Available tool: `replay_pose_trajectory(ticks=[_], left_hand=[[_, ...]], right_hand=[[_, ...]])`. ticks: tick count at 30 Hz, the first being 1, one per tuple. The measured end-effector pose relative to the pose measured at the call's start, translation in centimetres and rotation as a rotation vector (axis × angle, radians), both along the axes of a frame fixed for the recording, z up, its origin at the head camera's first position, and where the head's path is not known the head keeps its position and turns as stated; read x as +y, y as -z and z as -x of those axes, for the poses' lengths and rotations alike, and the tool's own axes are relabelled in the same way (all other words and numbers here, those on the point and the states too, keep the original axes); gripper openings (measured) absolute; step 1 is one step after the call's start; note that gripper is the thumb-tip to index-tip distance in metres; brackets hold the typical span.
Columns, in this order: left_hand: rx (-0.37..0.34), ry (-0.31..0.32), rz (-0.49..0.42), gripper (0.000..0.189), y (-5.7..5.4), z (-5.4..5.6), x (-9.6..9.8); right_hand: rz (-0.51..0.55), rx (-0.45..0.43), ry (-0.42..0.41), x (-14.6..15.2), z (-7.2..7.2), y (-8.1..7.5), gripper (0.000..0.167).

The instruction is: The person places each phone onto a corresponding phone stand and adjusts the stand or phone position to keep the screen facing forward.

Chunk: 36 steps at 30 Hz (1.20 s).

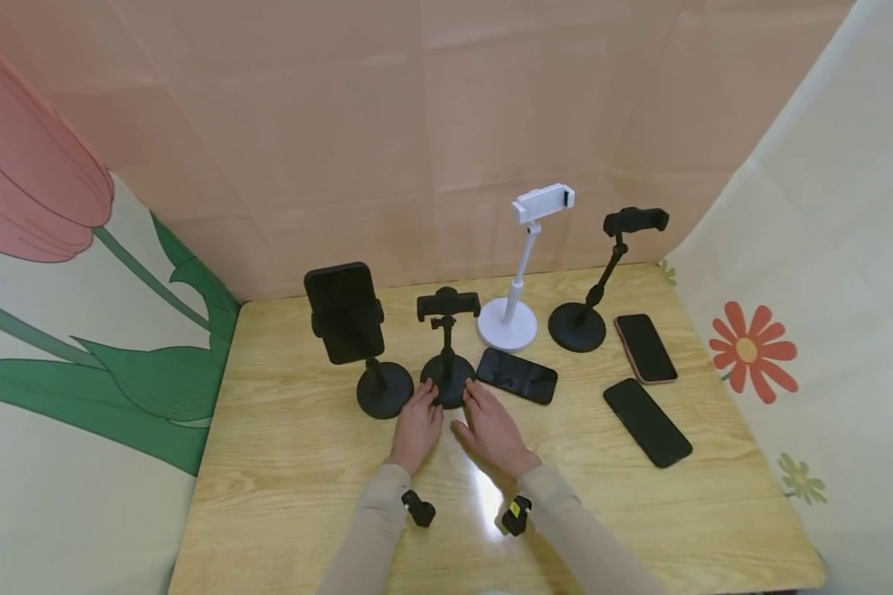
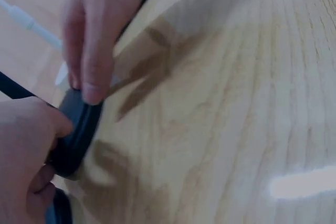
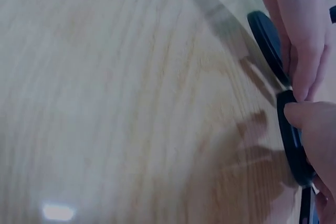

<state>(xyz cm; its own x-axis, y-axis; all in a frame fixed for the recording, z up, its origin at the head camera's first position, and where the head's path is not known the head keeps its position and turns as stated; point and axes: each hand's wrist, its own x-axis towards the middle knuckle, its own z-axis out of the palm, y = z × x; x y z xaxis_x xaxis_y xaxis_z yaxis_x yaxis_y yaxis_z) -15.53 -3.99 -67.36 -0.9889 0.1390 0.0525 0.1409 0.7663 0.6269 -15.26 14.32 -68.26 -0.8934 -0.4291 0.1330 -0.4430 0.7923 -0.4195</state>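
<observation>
Gripping the small stand [image 1: 448, 369] by its base with half-bent fingers of left hand [image 1: 417, 423] and right hand [image 1: 495, 430], with one phone [image 1: 345, 314] mounted, three phones [image 1: 647, 423] unmounted.

The short stand [image 1: 448, 347] is black, a taller stand [image 1: 516, 292] white, the wood-grained table [image 1: 283, 479] pale yellow, the sleeves [image 1: 367, 533] beige.

Glare [image 1: 489, 500] whitens the tabletop [image 1: 268, 463]; in the dimmer, slightly blurred wrist views, hands [image 2: 102, 30] cast soft shadows [image 2: 147, 69].
</observation>
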Motion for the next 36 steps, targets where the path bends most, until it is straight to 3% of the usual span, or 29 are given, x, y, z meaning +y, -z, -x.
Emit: replay_pose_trajectory(ticks=[6,9,13,20,28,36], left_hand=[[-0.081,0.092,0.017,0.054,0.0,-0.3,-0.9],[-0.112,0.103,-0.014,0.059,-0.3,-0.8,-1.4],[-0.146,0.089,-0.103,0.061,-0.6,-2.1,-1.8],[-0.132,0.07,-0.225,0.052,-1.0,-3.8,-1.9],[-0.135,0.016,-0.274,0.048,-1.2,-5.6,-2.2],[-0.112,0.006,-0.312,0.045,-1.7,-6.4,-2.5]], right_hand=[[0.081,-0.047,-0.047,1.6,0.5,0.5,0.065],[0.071,-0.072,-0.07,2.9,0.9,0.8,0.07],[0.044,-0.078,-0.039,5.1,1.6,0.8,0.075],[0.037,-0.048,0.062,9.2,3.1,0.4,0.083],[-0.03,-0.131,0.096,12.1,3.9,0.8,0.093],[-0.035,-0.162,0.102,13.5,4.7,1.4,0.097]])
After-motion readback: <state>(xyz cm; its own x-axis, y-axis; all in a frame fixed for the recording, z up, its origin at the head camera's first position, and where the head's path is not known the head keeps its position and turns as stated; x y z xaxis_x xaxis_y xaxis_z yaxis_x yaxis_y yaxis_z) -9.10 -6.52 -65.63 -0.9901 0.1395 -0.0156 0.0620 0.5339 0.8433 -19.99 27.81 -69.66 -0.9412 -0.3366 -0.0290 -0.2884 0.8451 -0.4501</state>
